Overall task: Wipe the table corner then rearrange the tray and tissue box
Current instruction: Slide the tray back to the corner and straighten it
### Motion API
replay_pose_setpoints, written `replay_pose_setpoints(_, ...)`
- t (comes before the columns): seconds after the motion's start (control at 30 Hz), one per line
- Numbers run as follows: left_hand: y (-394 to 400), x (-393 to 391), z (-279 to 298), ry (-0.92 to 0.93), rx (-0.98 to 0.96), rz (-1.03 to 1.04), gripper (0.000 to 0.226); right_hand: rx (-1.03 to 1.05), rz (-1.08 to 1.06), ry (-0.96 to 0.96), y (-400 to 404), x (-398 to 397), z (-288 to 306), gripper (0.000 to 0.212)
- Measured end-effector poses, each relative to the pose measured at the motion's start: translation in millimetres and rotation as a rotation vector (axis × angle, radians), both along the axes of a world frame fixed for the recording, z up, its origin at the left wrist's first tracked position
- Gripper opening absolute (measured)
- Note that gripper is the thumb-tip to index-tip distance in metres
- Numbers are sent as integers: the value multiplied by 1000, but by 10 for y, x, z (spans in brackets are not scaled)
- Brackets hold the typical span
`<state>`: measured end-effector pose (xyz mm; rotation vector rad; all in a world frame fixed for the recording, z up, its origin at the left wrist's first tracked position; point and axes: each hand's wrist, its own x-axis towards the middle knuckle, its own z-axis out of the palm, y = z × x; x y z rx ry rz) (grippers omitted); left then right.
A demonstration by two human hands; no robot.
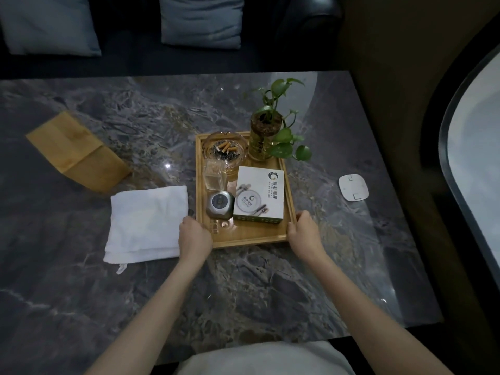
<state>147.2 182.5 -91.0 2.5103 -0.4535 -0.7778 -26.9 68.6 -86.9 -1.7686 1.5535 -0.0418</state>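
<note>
A wooden tray [251, 236] sits mid-table on the dark marble table [151, 125]. It carries a glass ashtray [225, 148] with butts, a potted plant [266, 136], a small glass [215, 177], a metal cube [219, 204] and a white printed box [259, 194]. My left hand [195, 235] grips the tray's near left corner. My right hand [305, 234] grips its near right corner. A folded white cloth [147, 223] lies just left of the tray. The wooden tissue box [78, 151] stands tilted at the far left.
A white rounded pad [353, 187] lies on the table right of the tray. Grey cushions [200, 21] rest on a dark sofa beyond the table's far edge. The table's right edge runs close to a curved window [476, 147].
</note>
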Motion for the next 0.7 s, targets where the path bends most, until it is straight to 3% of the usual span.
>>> replay_pose_setpoints(0.13,-11,112,-2,173,-44,142,32,202,-172,-241,-92,-1,38,34)
replay_pose_setpoints(0.27,-107,129,-3,222,-59,251,53,265,-296,-333,-148,84,28,36)
replay_pose_setpoints(0.5,-105,23,-33,78,-168,198,54,92,-255,-131,-120,256,-124,44)
replay_pose_setpoints(0.7,-120,-31,-40,17,-216,203,52,-71,-236,-74,-135,240,-224,43)
